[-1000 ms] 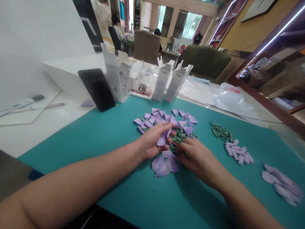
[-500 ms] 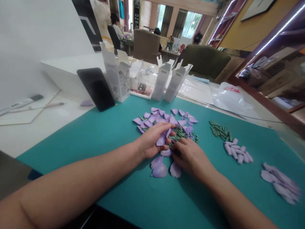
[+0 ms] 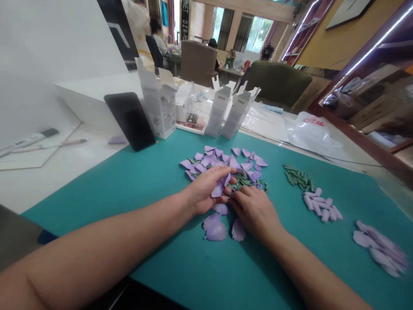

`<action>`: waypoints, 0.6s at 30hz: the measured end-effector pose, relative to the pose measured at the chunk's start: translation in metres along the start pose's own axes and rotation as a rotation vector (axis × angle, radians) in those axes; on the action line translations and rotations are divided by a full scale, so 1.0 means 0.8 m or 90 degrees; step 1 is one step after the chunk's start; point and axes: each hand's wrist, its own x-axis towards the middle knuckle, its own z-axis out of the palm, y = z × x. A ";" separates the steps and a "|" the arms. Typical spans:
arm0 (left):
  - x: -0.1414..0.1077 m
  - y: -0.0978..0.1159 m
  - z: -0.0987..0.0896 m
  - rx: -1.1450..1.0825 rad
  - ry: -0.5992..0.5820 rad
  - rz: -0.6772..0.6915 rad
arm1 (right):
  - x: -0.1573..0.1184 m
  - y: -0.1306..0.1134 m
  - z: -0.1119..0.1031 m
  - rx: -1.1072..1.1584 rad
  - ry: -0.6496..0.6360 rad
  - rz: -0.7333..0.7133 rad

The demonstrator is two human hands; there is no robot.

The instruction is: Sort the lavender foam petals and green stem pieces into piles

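My left hand (image 3: 203,191) grips a lilac foam petal (image 3: 218,189) against the front of a heap of lilac petals (image 3: 209,161). My right hand (image 3: 253,211) rests beside it, fingertips down at the edge of dark green foam leaves (image 3: 245,183), and anything in its fingers is hidden. Several loose petals (image 3: 215,228) lie just below both hands. To the right sit bundled green strips (image 3: 298,178), rolled lilac pieces (image 3: 319,206) and a stack of long lilac petals (image 3: 379,249). All of this lies on a teal cutting mat (image 3: 97,211).
Beyond the mat stand an open white box (image 3: 161,114), two slim white boxes (image 3: 229,112), a black phone (image 3: 130,122) and a white plastic bag (image 3: 312,133). A pen (image 3: 48,144) lies on the white surface at left. Seated people (image 3: 158,38) work further back.
My right hand has slid left, closer to my left hand. The loose petals under the hands have shifted apart. My left hand has barely moved.
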 end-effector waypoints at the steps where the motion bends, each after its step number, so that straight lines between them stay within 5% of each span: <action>1: 0.000 0.001 0.000 0.000 0.000 -0.001 | 0.000 0.003 0.001 -0.004 0.009 0.007; 8: 0.002 0.004 -0.002 -0.010 0.010 0.007 | -0.001 0.015 -0.008 0.038 0.064 0.110; 18: 0.005 0.002 -0.004 -0.015 0.011 0.022 | -0.001 -0.026 -0.021 0.116 -0.080 -0.034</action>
